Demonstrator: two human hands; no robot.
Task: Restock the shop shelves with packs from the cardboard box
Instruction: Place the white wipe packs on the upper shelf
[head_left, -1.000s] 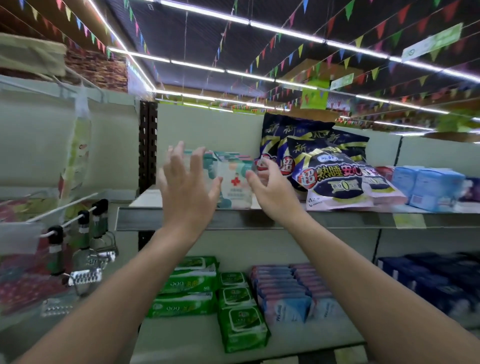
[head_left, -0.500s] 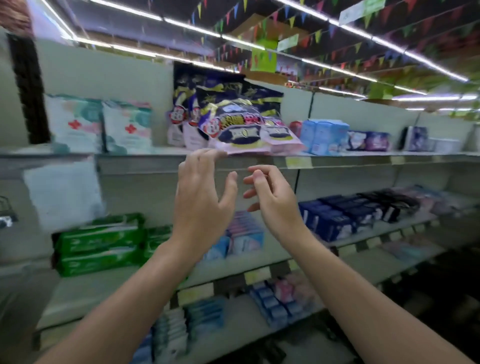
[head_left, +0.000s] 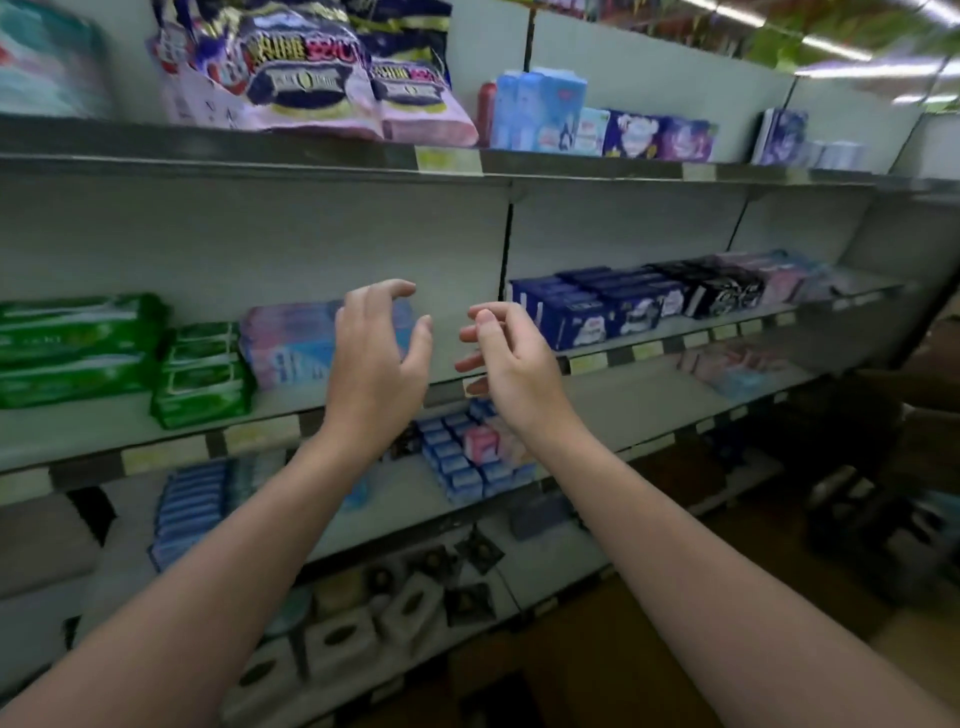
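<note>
My left hand (head_left: 376, 364) and my right hand (head_left: 511, 364) hang in the air in front of the grey shop shelves (head_left: 311, 156), close together, fingers loosely curled and apart, holding nothing. The white and teal packs (head_left: 47, 57) that I had held stand at the far left of the top shelf, blurred and cut off by the frame. Beside them lie big purple and pink bags (head_left: 311, 78). No cardboard box can be made out for sure; a brown shape (head_left: 904, 389) shows at the right edge.
The second shelf carries green packs (head_left: 78, 348), pink and blue packs (head_left: 291, 343) and dark blue boxes (head_left: 597, 306). Lower shelves hold small blue packs (head_left: 462, 457) and white tissue boxes (head_left: 337, 639). The dark aisle floor lies at the lower right.
Both hands have let go of the white and teal packs on the top shelf and drawn back and down. My view has swung right and downward along the shelves.
</note>
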